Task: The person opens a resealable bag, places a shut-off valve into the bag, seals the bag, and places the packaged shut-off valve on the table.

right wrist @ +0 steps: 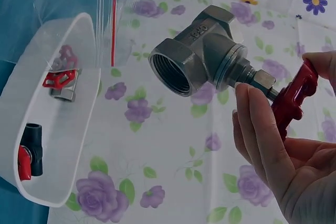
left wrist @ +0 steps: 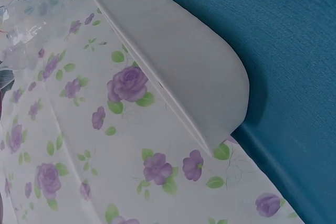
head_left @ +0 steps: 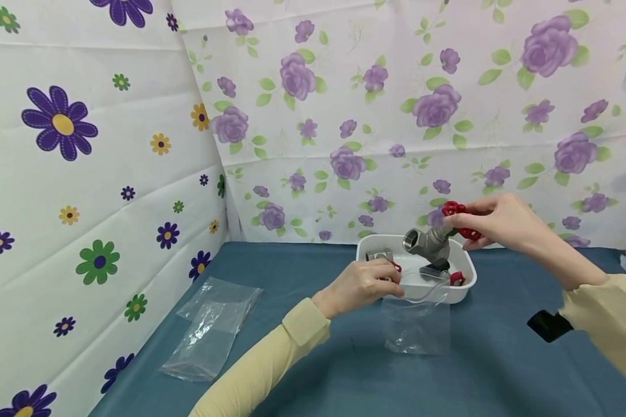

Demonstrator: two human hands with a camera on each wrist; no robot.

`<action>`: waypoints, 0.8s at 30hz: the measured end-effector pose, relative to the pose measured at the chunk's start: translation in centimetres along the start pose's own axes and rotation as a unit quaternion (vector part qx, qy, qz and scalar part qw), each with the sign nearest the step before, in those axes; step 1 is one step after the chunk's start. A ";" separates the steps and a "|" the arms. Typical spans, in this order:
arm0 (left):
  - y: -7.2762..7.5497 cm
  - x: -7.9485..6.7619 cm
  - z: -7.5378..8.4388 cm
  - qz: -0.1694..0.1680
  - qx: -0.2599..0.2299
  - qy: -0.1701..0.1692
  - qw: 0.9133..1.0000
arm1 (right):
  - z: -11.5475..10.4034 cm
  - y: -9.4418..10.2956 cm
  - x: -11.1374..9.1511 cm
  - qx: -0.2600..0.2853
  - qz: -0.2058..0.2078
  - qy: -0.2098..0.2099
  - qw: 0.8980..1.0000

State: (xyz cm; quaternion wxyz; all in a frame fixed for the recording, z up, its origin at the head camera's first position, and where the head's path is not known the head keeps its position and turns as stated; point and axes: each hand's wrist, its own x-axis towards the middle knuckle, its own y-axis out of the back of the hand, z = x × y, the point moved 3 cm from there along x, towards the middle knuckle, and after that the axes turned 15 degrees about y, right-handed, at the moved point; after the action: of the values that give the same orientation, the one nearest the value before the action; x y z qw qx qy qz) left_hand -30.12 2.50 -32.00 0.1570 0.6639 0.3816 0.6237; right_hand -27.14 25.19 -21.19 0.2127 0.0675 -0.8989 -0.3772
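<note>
My right hand (head_left: 506,223) holds a metal gate valve (head_left: 430,243) by its red handwheel (right wrist: 294,98), raised over the white plastic tub (head_left: 463,292). In the right wrist view, the valve's threaded opening faces the camera. My left hand (head_left: 362,286) pinches the top of a clear zip bag (head_left: 417,333), which hangs in front of the tub with its mouth apart. A red line runs along the bag's edge. Inside the tub lie a small metal valve with a red handle (right wrist: 60,80) and a black valve (right wrist: 35,148) with a red handle.
Another clear zip bag (head_left: 214,330) lies flat on the blue tablecloth (head_left: 339,376) to the left. Flower-printed cloth (head_left: 313,145) hangs right behind the tub and along the left side. A black piece (head_left: 549,325) sits at the right sleeve.
</note>
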 end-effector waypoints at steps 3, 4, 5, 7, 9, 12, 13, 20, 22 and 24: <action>-0.1 0.1 0.0 -0.001 -0.002 0.001 1.000 | 0.0 0.0 -0.4 0.005 -0.008 -0.007 1.000; -0.1 0.1 -0.1 -0.001 -0.003 0.003 1.000 | 0.0 0.0 -0.5 0.004 -0.010 -0.009 1.000; -0.1 0.2 -0.1 -0.001 -0.005 0.004 1.000 | -0.1 0.0 -0.6 0.002 -0.012 -0.011 1.000; -0.1 0.3 -0.2 -0.002 -0.008 0.006 1.000 | -0.1 0.0 -0.7 -0.004 -0.016 -0.015 1.000; -0.2 0.3 -0.3 -0.002 -0.010 0.008 1.000 | -0.1 -0.1 -0.9 -0.004 -0.018 -0.019 1.000; -0.2 0.2 -0.4 -0.002 -0.011 0.009 1.000 | 0.1 -0.3 -1.0 0.012 -0.018 -0.023 1.000; -0.2 0.2 -0.4 -0.001 -0.013 0.010 1.000 | 0.2 -0.5 -1.0 0.021 -0.018 -0.024 0.999; -0.1 0.3 -0.5 0.008 -0.025 0.009 1.000 | 1.0 -1.5 -1.2 0.062 -0.017 -0.030 0.997; -0.1 0.3 -0.5 0.009 -0.026 0.009 1.000 | 1.2 -1.7 -1.3 0.071 -0.017 -0.034 0.997; -0.1 0.3 -0.5 0.010 -0.025 0.009 1.000 | 1.3 -2.0 -1.3 0.068 -0.019 -0.041 0.997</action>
State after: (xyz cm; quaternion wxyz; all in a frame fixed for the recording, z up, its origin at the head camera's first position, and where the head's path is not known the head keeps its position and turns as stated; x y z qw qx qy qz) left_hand -30.64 2.63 -31.75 0.1640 0.6577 0.3603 0.6408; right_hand -26.60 25.00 -23.82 0.1636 0.0838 -0.9289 -0.3215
